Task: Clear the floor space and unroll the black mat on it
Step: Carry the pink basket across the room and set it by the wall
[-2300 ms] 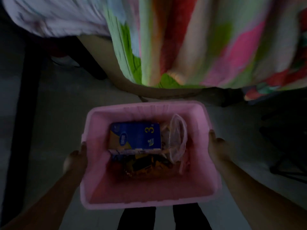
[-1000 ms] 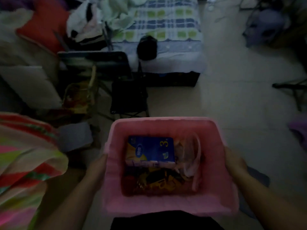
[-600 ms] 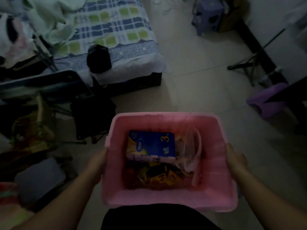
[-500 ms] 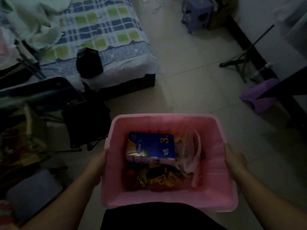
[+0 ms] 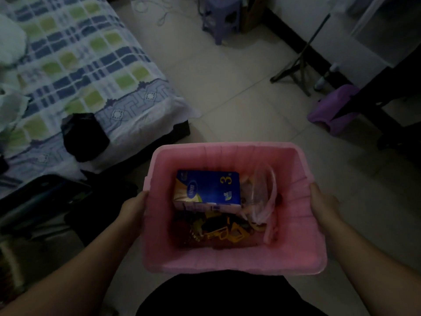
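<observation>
I hold a pink plastic bin in front of my body, above the tiled floor. My left hand grips its left wall and my right hand grips its right wall. Inside lie a blue box with a yellow "3", a clear plastic bag and yellow and black toy parts. No black mat can be made out in this dim view.
A low bed with a blue and green checked sheet fills the upper left, a black bundle near its corner. Dark clutter lies at the left. A purple stool, a stand's legs and a purple object line the right wall.
The view has swung right, from a colourful hanging cloth to the bed and open floor. Both hands have kept the same hold on the pink bin.
</observation>
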`<state>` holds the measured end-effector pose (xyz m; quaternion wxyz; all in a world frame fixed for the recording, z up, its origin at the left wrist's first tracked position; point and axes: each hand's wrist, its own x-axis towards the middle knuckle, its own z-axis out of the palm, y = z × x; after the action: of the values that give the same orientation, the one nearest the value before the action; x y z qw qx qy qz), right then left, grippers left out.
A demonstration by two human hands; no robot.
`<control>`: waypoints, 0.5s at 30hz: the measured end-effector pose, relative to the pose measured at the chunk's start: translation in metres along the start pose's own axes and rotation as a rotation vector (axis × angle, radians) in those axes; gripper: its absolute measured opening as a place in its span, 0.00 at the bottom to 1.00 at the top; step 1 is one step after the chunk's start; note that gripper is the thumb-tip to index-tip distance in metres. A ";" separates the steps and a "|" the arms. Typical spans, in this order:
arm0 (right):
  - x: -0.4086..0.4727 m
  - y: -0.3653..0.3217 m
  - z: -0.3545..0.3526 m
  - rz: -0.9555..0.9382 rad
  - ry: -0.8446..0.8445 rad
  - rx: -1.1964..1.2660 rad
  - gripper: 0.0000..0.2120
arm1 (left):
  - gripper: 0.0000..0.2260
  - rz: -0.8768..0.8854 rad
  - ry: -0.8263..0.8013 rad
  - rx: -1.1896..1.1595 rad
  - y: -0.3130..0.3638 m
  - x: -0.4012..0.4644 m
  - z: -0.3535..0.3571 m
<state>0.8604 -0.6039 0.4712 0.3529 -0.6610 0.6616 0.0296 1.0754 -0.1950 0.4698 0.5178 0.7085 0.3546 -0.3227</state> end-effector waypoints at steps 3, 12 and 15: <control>0.036 -0.017 -0.002 0.044 0.025 0.072 0.46 | 0.17 0.035 0.006 0.045 0.051 0.015 0.040; 0.156 -0.127 -0.035 0.043 0.005 0.178 0.44 | 0.19 0.146 0.000 0.114 0.182 0.012 0.163; 0.189 -0.170 -0.048 0.030 0.002 0.153 0.42 | 0.14 0.171 -0.012 0.079 0.216 0.013 0.193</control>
<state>1.0154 -0.8103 0.4843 0.4011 -0.6221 0.6722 -0.0164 1.2457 -0.4238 0.5184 0.5171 0.7541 0.2770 -0.2953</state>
